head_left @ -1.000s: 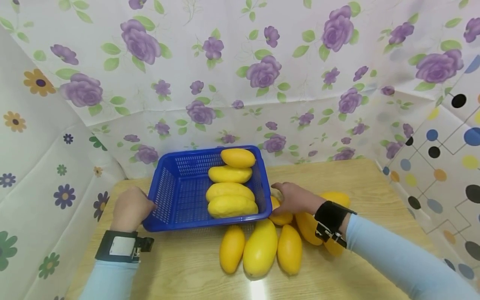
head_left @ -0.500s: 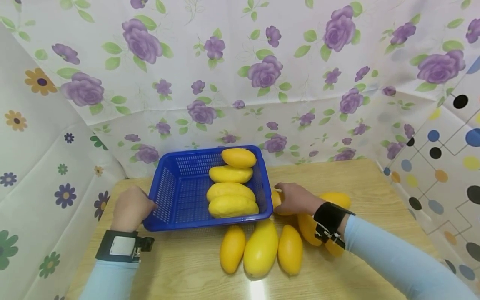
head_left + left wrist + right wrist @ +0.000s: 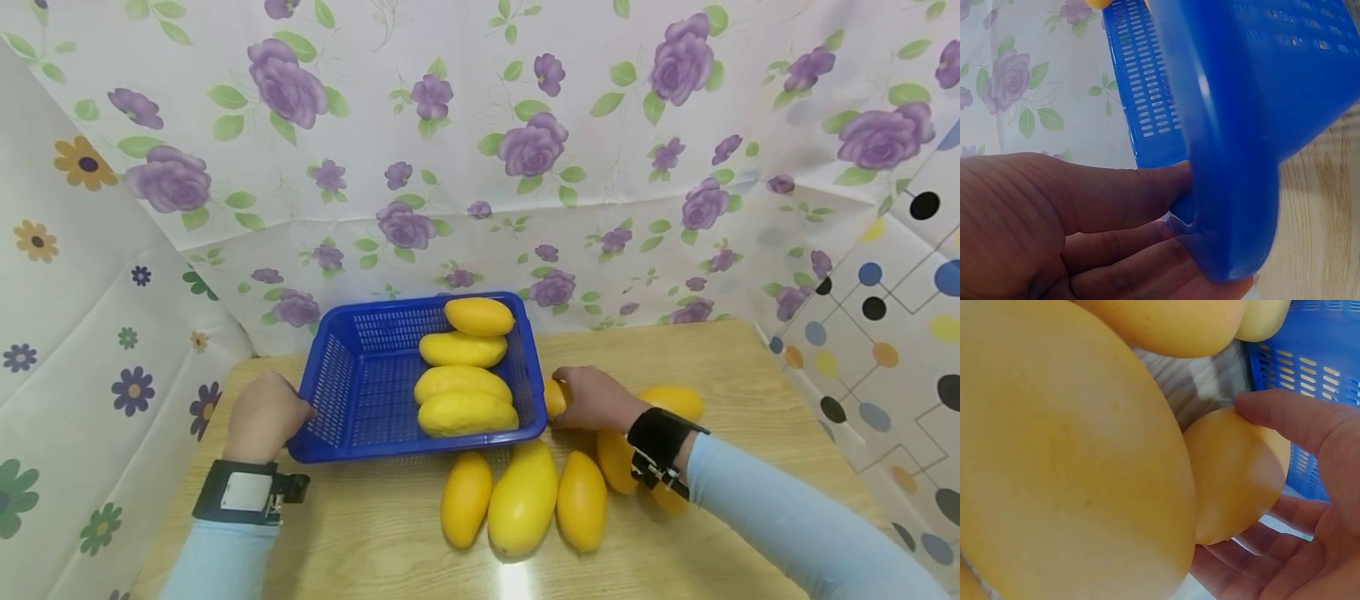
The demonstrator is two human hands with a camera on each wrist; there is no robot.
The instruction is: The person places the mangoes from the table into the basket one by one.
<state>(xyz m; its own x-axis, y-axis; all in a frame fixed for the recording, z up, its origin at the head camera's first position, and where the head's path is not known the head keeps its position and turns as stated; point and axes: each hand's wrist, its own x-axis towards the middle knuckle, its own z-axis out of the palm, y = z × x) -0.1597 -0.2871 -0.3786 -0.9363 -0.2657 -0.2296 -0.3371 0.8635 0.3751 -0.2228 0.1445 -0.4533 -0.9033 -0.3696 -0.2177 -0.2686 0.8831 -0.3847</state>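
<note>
My left hand grips the left rim of a blue plastic basket. In the left wrist view the thumb lies along the rim and the fingers reach under it. Several yellow mangoes lie stacked in a row in the basket's right half. Just outside the basket's right wall, my right hand holds a mango, mostly covered by the hand. From the right wrist, that mango shows between thumb and curled fingers, with a larger-looking mango in front of it.
Several loose mangoes lie on the wooden table before the basket. More sit under and behind the right forearm, one mango near the wrist strap. A flowered cloth hangs behind the basket, with patterned cloths at both sides.
My right hand's grasp has settled round the mango, which has shifted away from me along the basket's right wall. My left hand and the basket stay where they were.
</note>
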